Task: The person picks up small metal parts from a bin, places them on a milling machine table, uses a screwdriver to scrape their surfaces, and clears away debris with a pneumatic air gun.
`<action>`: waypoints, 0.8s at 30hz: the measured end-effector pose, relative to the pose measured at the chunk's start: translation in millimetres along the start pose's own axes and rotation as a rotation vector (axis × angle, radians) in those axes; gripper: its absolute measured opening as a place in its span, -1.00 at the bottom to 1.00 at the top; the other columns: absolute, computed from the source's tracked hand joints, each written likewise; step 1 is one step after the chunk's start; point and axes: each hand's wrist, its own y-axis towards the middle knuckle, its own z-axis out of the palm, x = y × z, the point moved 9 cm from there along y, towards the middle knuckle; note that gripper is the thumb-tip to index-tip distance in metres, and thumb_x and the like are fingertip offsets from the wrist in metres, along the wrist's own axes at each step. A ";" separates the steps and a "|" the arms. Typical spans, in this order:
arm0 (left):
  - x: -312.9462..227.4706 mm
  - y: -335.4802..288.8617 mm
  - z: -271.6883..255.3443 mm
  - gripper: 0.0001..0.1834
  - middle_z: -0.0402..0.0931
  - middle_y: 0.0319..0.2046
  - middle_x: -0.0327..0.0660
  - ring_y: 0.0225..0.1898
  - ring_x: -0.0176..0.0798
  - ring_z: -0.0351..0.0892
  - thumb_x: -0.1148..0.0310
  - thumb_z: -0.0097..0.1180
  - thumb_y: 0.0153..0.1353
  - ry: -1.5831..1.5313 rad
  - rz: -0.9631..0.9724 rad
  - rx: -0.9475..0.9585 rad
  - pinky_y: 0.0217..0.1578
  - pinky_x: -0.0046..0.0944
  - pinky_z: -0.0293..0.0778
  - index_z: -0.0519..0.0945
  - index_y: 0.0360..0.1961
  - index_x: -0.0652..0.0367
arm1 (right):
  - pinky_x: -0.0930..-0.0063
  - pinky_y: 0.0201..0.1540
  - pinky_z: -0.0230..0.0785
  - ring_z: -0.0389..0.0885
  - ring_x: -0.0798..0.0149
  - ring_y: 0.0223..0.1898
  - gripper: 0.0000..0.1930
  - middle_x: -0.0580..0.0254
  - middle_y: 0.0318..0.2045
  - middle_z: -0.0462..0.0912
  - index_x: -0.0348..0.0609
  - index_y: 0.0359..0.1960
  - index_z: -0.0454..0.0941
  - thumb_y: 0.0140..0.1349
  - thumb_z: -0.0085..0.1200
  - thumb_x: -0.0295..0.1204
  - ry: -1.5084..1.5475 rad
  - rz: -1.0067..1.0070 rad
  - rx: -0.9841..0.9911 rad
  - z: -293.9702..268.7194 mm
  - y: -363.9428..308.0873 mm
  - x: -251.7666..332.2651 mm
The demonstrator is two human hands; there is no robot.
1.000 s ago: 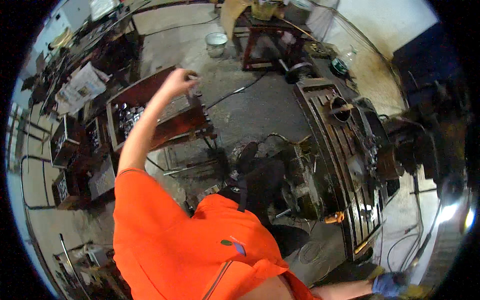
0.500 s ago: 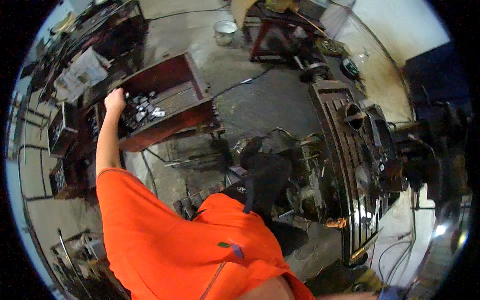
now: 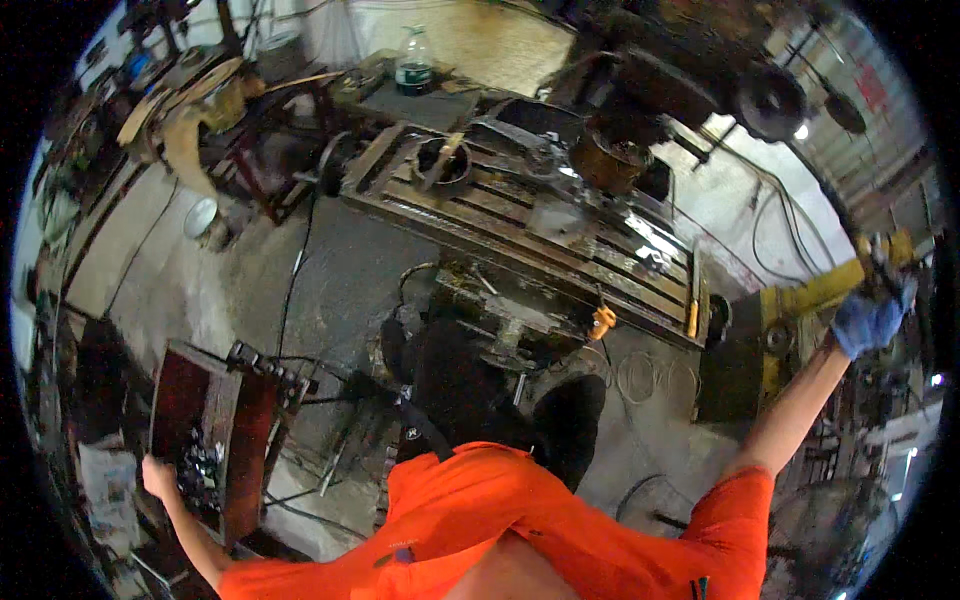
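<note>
My bare left hand (image 3: 158,478) is closed at the left edge of a dark red wooden box (image 3: 245,440), low on the left, and appears to grip that edge. Inside the box lie several small shiny metal pieces (image 3: 205,465). Far to the right, my right hand (image 3: 872,320) wears a blue glove. Its fingers look closed around a dark part beside a yellowish fitting (image 3: 888,250); blur hides what that part is. Between my hands stands a machine with a long slotted metal table (image 3: 510,205).
A round metal pot (image 3: 440,165) and bright metal pieces (image 3: 652,255) rest on the machine table. An orange-handled part (image 3: 601,322) hangs at its front edge. Behind it stands a clear bottle (image 3: 413,65). A white bucket (image 3: 205,222) is on the floor at left; cables cross the floor.
The view has swung to the right, so the machine table now fills the middle. My left hand stays at the box edge. My gloved right hand has come into full view, reaching right.
</note>
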 end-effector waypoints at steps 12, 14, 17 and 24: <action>-324.7 -33.5 -72.5 -0.60 0.42 -0.24 -0.23 -0.26 -0.35 0.40 0.35 -0.06 0.07 -2.077 0.241 0.735 -0.33 -0.35 0.34 0.36 -0.02 0.15 | 0.41 -0.26 0.38 0.52 0.19 -0.33 -0.80 0.06 -0.33 0.54 -0.28 -0.25 0.47 0.09 -0.13 -0.53 -1.409 -0.705 -0.149 62.9 -38.6 86.0; -362.0 -50.5 -44.4 -0.71 0.40 -0.33 -0.26 -0.33 -0.38 0.40 0.37 -0.05 0.07 -2.083 0.226 0.899 -0.43 -0.39 0.31 0.40 -0.14 0.15 | 0.42 -0.33 0.38 0.50 0.27 -0.40 -0.80 0.11 -0.40 0.54 -0.31 -0.29 0.46 0.16 -0.18 -0.47 -1.236 -0.285 -0.154 46.9 -113.3 17.6; -467.7 -110.8 -74.4 -0.82 0.35 -0.47 -0.31 -0.53 -0.44 0.35 0.39 -0.02 0.05 -2.065 0.388 0.979 -0.58 -0.44 0.23 0.40 -0.28 0.15 | 0.48 -0.50 0.25 0.37 0.46 -0.58 -0.86 0.32 -0.62 0.50 -0.18 -0.46 0.59 0.04 0.04 -0.39 -0.948 0.673 0.342 24.1 -275.9 -129.1; -550.7 -210.7 -125.6 -0.83 0.41 -0.49 -0.28 -0.54 -0.37 0.39 0.42 0.03 0.03 -1.980 0.402 1.177 -0.54 -0.33 0.36 0.41 -0.32 0.21 | 0.56 -0.54 0.13 0.27 0.50 -0.62 -0.72 0.49 -0.64 0.42 -0.10 -0.31 0.52 -0.02 0.18 -0.25 -0.133 1.388 0.174 43.7 -515.4 -285.5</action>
